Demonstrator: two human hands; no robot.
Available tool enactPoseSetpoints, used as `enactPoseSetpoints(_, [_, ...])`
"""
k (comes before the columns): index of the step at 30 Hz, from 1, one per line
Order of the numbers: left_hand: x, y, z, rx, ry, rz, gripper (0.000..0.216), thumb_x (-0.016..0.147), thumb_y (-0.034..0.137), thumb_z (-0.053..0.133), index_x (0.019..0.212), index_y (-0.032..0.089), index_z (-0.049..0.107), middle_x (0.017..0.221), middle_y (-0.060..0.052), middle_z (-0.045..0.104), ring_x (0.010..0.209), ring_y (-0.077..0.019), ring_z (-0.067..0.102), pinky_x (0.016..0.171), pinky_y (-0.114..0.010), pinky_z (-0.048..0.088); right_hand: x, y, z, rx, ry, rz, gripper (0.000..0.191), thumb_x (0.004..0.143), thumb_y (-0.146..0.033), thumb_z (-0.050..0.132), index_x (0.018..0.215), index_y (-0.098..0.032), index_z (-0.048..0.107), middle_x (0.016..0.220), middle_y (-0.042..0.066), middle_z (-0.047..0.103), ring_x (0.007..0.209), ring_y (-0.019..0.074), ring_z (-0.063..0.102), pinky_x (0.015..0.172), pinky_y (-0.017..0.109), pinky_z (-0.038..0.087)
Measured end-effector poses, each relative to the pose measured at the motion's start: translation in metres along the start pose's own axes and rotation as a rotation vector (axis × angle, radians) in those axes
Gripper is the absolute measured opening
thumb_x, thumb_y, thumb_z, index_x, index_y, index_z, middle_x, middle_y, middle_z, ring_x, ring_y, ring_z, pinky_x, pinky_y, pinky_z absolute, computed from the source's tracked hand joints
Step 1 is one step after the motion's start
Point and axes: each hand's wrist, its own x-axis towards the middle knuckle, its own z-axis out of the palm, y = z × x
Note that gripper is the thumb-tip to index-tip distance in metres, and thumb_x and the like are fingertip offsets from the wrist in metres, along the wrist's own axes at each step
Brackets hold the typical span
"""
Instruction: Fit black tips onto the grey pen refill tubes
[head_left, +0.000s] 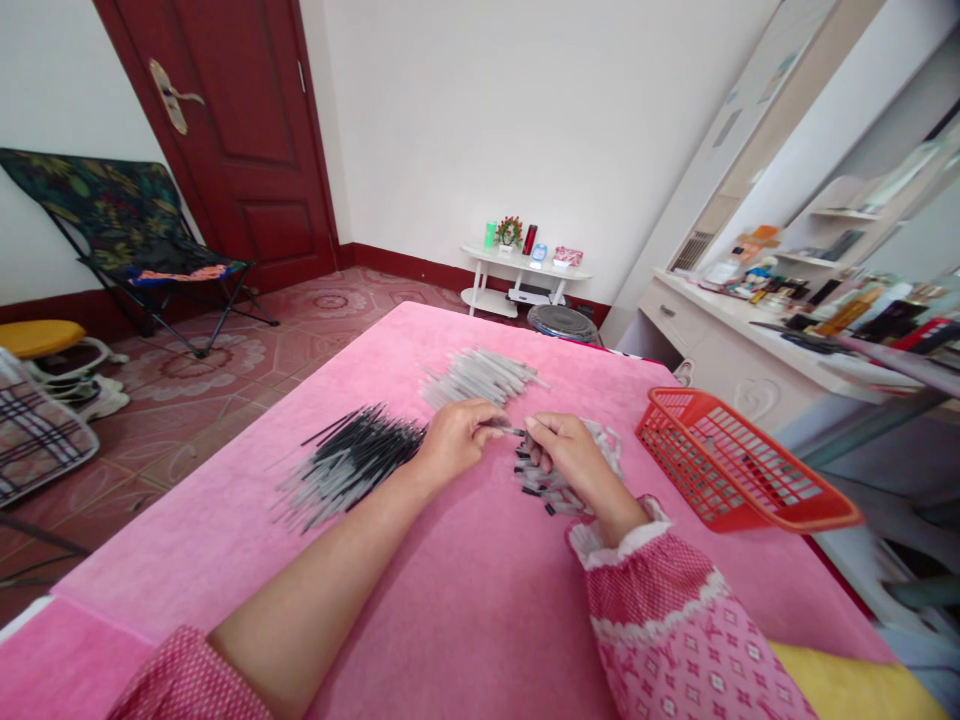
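My left hand is closed in a pinch on a slim pen-like tube above the pink cloth. My right hand pinches the other end of it, where a small dark part shows; whether that part is separate I cannot tell. Below my right hand lies a heap of short clear-grey pieces with black ends, perhaps pen caps, partly hidden by it. Left of my left hand is a pile of thin black-and-grey rods like pen refills. Behind both hands lies a bundle of pale translucent tubes.
A red plastic basket stands on the right side of the pink-covered table. Beyond it is a cluttered dresser. A low white stand is by the far wall, with a folding chair at left.
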Motion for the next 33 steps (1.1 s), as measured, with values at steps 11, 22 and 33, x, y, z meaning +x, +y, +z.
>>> enactPoseSetpoints(11, [0.011, 0.001, -0.002, -0.896, 0.344, -0.491, 0.031, 0.062, 0.021, 0.074, 0.090, 0.012, 0.063, 0.074, -0.004, 0.067, 0.064, -0.0165, 0.066, 0.066, -0.029, 0.052, -0.008, 0.016, -0.009, -0.637, -0.150, -0.184, 0.025, 0.053, -0.005, 0.067, 0.067, -0.026, 0.070, 0.065, -0.001, 0.066, 0.057, 0.0142, 0.057, 0.049, 0.023, 0.031])
enactPoseSetpoints(22, [0.009, -0.008, -0.005, -1.114, 0.472, -0.664, 0.014, 0.076, 0.021, 0.064, 0.085, 0.014, 0.055, 0.083, -0.006, 0.069, 0.078, -0.0181, 0.068, 0.068, -0.029, 0.054, -0.001, 0.003, -0.011, -0.286, 0.131, -0.160, 0.031, 0.067, -0.011, 0.055, 0.093, -0.020, 0.068, 0.083, 0.004, 0.068, 0.072, 0.0165, 0.060, 0.067, 0.028, 0.045])
enactPoseSetpoints(33, [0.008, -0.017, -0.003, -1.247, 0.586, -0.693, 0.006, 0.083, 0.016, 0.055, 0.079, 0.014, 0.059, 0.084, -0.004, 0.068, 0.082, -0.0142, 0.067, 0.075, -0.026, 0.052, -0.004, -0.009, 0.012, 0.686, 0.227, 0.113, 0.031, 0.064, -0.036, 0.071, 0.085, -0.015, 0.059, 0.075, 0.005, 0.066, 0.067, 0.0154, 0.065, 0.060, 0.026, 0.054])
